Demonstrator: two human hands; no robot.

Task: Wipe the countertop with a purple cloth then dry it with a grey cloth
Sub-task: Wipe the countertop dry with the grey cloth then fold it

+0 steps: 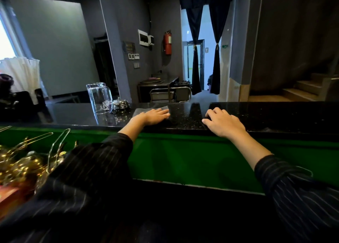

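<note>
- Currently the left hand lies flat on the grey cloth, fingers straight and spread, pressing it onto the countertop without curling round it.
- The cloth sits on the black, speckled top, just right of a bell, with its far edge showing beyond the fingers.
- The right hand rests near the front edge of the top, well apart from the cloth; its fingers are loosely bent with the tips touching the surface, and nothing shows in its grasp.
- Left of the bell, touching or nearly so, a clear glass stands upside down.
- Both forearms wear dark striped sleeves and reach over a green panel below the top.
- Gold wire items lie blurred at lower left.
</note>
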